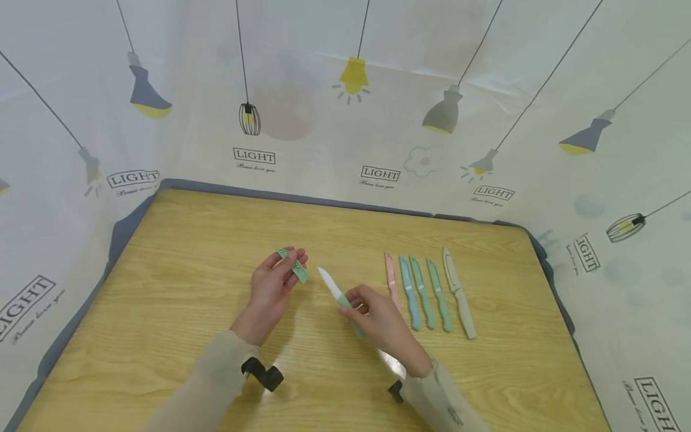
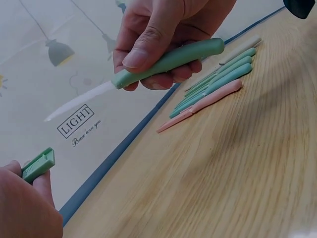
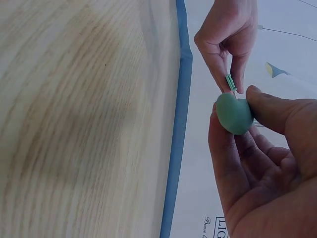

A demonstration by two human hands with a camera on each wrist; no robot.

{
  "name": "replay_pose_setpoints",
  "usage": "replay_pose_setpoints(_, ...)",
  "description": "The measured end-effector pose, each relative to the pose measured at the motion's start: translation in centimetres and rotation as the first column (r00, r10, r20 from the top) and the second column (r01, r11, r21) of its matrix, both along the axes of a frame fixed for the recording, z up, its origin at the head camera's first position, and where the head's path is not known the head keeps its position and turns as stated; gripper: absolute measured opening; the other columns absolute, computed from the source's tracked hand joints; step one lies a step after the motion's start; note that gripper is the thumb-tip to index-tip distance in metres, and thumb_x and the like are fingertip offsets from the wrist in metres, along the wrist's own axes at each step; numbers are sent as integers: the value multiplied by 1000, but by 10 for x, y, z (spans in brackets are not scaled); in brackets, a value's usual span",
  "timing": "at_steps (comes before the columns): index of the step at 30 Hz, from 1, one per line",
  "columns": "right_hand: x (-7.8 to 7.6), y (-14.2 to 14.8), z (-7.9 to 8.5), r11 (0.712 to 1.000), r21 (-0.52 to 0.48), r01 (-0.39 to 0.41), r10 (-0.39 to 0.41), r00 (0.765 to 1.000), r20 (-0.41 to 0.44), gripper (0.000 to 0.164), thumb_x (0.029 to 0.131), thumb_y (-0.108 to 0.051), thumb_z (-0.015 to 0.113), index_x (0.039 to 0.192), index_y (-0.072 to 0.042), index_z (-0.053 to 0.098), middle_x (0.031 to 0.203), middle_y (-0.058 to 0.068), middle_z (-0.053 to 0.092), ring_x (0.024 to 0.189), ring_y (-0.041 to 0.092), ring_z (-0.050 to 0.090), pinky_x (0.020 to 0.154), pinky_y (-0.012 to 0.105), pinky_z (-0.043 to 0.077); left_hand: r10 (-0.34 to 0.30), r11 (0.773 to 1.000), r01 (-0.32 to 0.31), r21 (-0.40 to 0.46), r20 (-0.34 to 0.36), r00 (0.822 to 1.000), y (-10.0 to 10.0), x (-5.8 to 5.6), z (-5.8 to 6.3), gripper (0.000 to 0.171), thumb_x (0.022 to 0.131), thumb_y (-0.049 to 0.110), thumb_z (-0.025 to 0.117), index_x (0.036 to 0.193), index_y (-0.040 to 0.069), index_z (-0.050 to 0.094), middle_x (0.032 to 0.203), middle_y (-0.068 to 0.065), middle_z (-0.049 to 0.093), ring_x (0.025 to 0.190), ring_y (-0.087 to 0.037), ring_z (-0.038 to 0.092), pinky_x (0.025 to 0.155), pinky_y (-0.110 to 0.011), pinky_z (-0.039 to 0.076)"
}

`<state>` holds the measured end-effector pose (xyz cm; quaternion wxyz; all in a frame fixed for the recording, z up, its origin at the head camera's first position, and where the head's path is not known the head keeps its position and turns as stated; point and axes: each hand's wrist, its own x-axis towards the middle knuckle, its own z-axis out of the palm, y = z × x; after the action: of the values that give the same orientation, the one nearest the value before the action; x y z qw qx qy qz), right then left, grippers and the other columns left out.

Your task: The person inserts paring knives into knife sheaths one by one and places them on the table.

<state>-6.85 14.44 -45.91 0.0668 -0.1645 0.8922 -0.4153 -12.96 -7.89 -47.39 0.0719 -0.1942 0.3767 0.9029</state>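
My right hand (image 1: 378, 315) grips the green handle of a small knife (image 2: 168, 62), its white blade (image 1: 329, 283) bare and pointing up and left toward the other hand. A green blade sheath (image 1: 293, 266) is pinched between thumb and fingers of my left hand (image 1: 270, 288). In the left wrist view the open end of the sheath (image 2: 39, 166) faces the knife, and a gap separates it from the blade tip. From the right wrist the knife handle's rounded end (image 3: 234, 114) shows close up, hiding most of the blade.
Right of my right hand lies a row of sheathed knives: a pink knife (image 1: 391, 276), a blue knife (image 1: 410, 294), two green knives (image 1: 423, 294) and a larger beige knife (image 1: 459, 294). The wooden table (image 1: 178, 288) ends at a printed curtain (image 1: 324, 144) behind and at both sides.
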Motion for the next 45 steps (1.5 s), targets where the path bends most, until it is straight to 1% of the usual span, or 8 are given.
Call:
replay_pose_setpoints(10, 6, 1, -2, 999, 48, -6, 8, 1000, -31, 22, 91, -30, 66, 104, -12, 65, 89, -5, 69, 75, 5, 64, 62, 19, 55, 13, 1000, -13, -6, -12, 1000, 10, 0, 0, 31, 91, 10, 64, 119, 0, 53, 104, -10, 70, 102, -22, 66, 93, -32, 51)
replay_pose_setpoints(16, 7, 1, -3, 997, 71, -11, 14, 999, -44, 22, 91, -31, 66, 103, -12, 65, 90, -6, 69, 74, 4, 63, 63, 19, 54, 9, 1000, -9, -15, -24, 1000, 14, 1, 2, 29, 91, 9, 64, 117, 0, 54, 106, -11, 70, 106, -24, 65, 94, -33, 50)
replay_pose_setpoints(22, 6, 1, -5, 996, 94, -2, 8, 998, -63, 22, 90, -30, 67, 102, -12, 65, 89, -6, 69, 73, 3, 63, 63, 19, 54, 9, 999, -10, -32, -33, 999, 19, 0, 2, 33, 90, 9, 66, 118, -2, 54, 106, -13, 70, 105, -25, 65, 92, -32, 52)
replay_pose_setpoints(27, 6, 1, -5, 995, 96, 1, 4, 998, -58, 23, 90, -31, 67, 103, -12, 66, 88, -7, 69, 73, 3, 62, 62, 19, 54, 11, 999, -13, -42, -49, 999, 23, 1, 1, 33, 89, 8, 67, 117, -3, 54, 104, -13, 70, 103, -25, 66, 92, -33, 52)
replay_pose_setpoints(31, 7, 2, -6, 996, 88, 2, 2, 999, -51, 23, 90, -32, 67, 103, -12, 66, 87, -8, 68, 72, 2, 62, 61, 19, 54, 5, 999, -8, -44, -55, 998, 25, 2, 1, 29, 89, 7, 66, 115, -2, 55, 104, -13, 70, 106, -28, 64, 92, -34, 52)
replay_pose_setpoints(36, 8, 2, -7, 997, 83, -4, 10, 998, -69, 24, 90, -30, 67, 102, -10, 66, 86, -7, 69, 71, 2, 62, 60, 18, 54, 4, 999, -7, -50, -57, 998, 28, 2, 1, 28, 89, 5, 66, 114, -2, 55, 103, -14, 70, 108, -30, 63, 92, -34, 52)
replay_pose_setpoints(38, 9, 2, -7, 997, 82, -7, 13, 997, -77, 23, 90, -29, 68, 102, -9, 66, 85, -7, 69, 70, 2, 61, 60, 18, 54, 3, 999, -6, -47, -57, 998, 29, 2, 1, 29, 89, 4, 66, 115, -4, 54, 103, -14, 70, 107, -30, 63, 93, -35, 51)
replay_pose_setpoints(45, 10, 1, -5, 997, 77, -11, 18, 996, -86, 20, 89, -24, 69, 100, -8, 66, 81, -8, 68, 67, 0, 60, 55, 17, 53, -18, 998, 14, -59, -56, 998, 31, 4, -1, 47, 90, 5, 65, 129, -11, 45, 107, -15, 69, 105, -26, 65, 91, -31, 53)
